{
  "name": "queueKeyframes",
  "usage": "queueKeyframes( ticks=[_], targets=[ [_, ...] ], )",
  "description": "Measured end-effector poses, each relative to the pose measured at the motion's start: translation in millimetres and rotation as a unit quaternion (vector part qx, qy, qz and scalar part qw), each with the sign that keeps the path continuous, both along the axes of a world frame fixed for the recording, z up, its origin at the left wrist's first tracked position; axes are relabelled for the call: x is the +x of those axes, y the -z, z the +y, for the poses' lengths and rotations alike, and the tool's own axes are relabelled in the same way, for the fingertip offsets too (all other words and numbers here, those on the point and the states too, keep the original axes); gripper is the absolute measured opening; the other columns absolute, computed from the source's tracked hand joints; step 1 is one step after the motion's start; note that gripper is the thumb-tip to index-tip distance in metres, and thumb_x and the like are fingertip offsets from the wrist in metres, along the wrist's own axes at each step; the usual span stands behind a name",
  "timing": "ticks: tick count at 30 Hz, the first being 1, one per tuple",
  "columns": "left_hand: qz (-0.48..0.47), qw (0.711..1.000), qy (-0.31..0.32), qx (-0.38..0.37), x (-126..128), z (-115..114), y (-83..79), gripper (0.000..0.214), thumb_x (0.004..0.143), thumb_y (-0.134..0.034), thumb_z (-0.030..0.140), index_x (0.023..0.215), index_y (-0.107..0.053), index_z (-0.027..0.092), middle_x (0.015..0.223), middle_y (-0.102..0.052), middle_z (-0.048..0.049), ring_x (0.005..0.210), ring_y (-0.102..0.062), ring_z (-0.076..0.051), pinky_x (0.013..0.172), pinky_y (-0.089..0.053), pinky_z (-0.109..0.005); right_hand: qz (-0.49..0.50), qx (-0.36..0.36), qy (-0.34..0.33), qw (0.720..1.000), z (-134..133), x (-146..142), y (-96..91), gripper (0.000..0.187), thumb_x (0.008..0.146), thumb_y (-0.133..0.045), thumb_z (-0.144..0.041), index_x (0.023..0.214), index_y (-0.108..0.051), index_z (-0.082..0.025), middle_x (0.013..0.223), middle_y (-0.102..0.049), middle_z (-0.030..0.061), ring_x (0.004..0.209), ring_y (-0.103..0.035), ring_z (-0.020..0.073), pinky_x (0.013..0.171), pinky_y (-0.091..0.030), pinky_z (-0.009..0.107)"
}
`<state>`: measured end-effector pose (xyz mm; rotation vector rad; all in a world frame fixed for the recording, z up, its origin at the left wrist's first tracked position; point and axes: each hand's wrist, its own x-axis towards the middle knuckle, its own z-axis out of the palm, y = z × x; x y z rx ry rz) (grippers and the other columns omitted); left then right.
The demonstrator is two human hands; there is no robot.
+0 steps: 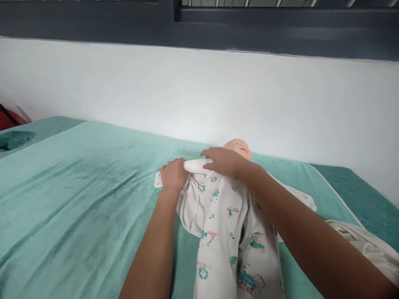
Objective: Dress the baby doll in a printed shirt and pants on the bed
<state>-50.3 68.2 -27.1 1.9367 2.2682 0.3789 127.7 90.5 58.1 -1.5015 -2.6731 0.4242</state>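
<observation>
Filling most of the view, one teal blanket point(77, 187) is spread flat under one plain white wall point(156, 91), and a dark window frame point(93, 20) runs along the top, cut off by the picture's edge. On the blanket lies one doll point(239, 148), on its back just right of centre, head toward the wall. Only its face shows past the person's wrist, and the rest sits inside one white printed sleepsuit point(224, 216) whose two legs run off the bottom edge. There's one cream cloth point(368, 245) bunched at the lower right, partly out of frame. Far left are a darker teal shape and a sliver of red, both too cropped to identify. Two bare forearms come in from below, and both hands meet on one sleeve point(193, 165) stretched out sideways from the doll's shoulder. The left hand point(173, 175) is balled up tight around the sleeve's outer end, with a bit of cuff poking out beyond the knuckles. The right hand point(222, 161) lies across the doll's upper chest, just below the chin, fingers bent over the sleeve's inner end. Its thumb and palm are hidden, so whether it actually grips or merely presses can't be told.
</observation>
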Motion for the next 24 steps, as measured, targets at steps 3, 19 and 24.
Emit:
queueKeyframes(
  ticks=[3,19,24],
  targets=[
    [-0.010,0.998,-0.047,0.032,-3.4,-1.2,1.8,0.023,0.091,-0.042,0.025,0.098,-0.064,0.022,0.107,-0.071,-0.0110,0.111,-0.062,-0.032,0.097,-0.044,-0.051,0.154,0.066,0.074,0.983,-22.5,40.2,5.8,0.033,0.094,-0.046,-0.032,0.121,-0.065,-0.028,0.132,-0.065,0.0031,0.121,-0.058,0.0232,0.100,-0.044,0.038],
    [-0.028,0.994,0.092,0.051,18.9,-28.7,-21.0,0.070,0.078,-0.046,0.005,0.145,-0.041,0.023,0.155,-0.040,-0.0130,0.146,-0.031,-0.035,0.117,-0.022,-0.066,0.189,0.218,0.338,0.896,-69.3,142.1,94.8,0.046,0.083,-0.040,-0.012,0.122,-0.063,-0.022,0.127,-0.067,0.0079,0.113,-0.062,0.0285,0.092,-0.047,0.042],
    [-0.237,0.895,0.362,0.107,83.6,-65.6,-62.7,0.045,0.095,-0.037,0.022,0.137,-0.050,0.028,0.146,-0.054,-0.0009,0.134,-0.049,-0.018,0.115,-0.039,-0.035,0.222,0.185,0.380,0.879,-65.9,150.9,97.1,0.045,0.085,-0.040,-0.016,0.123,-0.062,-0.021,0.125,-0.068,0.0081,0.113,-0.062,0.0274,0.091,-0.046,0.039]
  ],
)
